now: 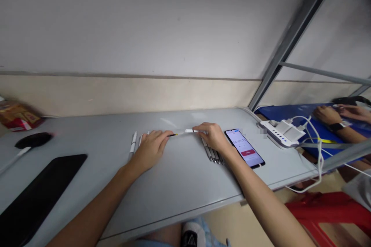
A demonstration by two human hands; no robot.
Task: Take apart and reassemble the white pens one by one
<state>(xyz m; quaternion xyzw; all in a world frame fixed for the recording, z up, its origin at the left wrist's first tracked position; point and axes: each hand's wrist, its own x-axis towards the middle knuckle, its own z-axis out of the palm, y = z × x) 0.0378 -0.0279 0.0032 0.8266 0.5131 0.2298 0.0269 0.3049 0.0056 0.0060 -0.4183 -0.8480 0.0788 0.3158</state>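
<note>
My left hand (153, 146) pinches a slim pen refill (173, 135) with a dark end and a yellowish bit; its thin tip points right. Between the fingers of my right hand (213, 137) is a white pen barrel (189, 131), its end facing the refill. Whether the two pieces touch, I cannot make out. White pens (133, 143) lie by my left hand, partly hidden behind it. Several grey-and-white pens (213, 156) lie side by side under my right hand and wrist.
A lit phone (245, 148) lies right of the pens, with a white power strip (278, 134) and cables beyond. On the left are a black mat (43, 197), a black rounded object (33, 140) and a red-gold packet (19, 115). Another person's hands (329, 115) are over a blue surface at right.
</note>
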